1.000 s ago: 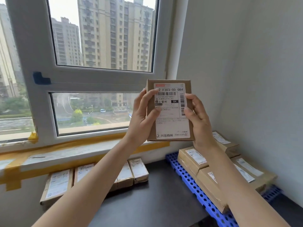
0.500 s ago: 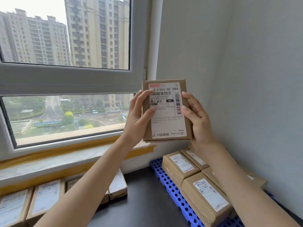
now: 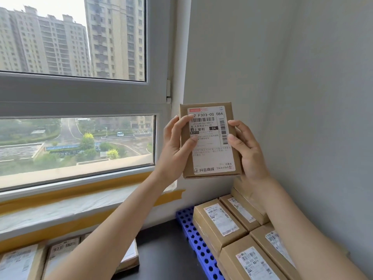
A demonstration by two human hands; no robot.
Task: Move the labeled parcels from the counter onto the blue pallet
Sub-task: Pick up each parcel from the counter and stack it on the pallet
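Along the bottom left of the frame, labeled parcels (image 3: pixel 60 257) lie flat on the dark counter (image 3: pixel 161 257), partly hidden by the forearm. At the lower right, more cardboard parcels (image 3: pixel 219 223) sit packed side by side on the blue pallet (image 3: pixel 193 235), labels up. Higher, right of centre, both hands hold one small cardboard parcel (image 3: pixel 210 140) upright in the air above the pallet, its shipping label facing the camera. The left hand (image 3: pixel 175 146) grips the left edge, fingertips curled onto the label; the right hand (image 3: pixel 248 150) clasps the right edge, thumb on the front. The box looks light, stiff and flat, since fingertips alone carry it; its plain cardboard should not slip, and the long edges suit the hold. Behind are the window (image 3: pixel 76 93) and grey wall
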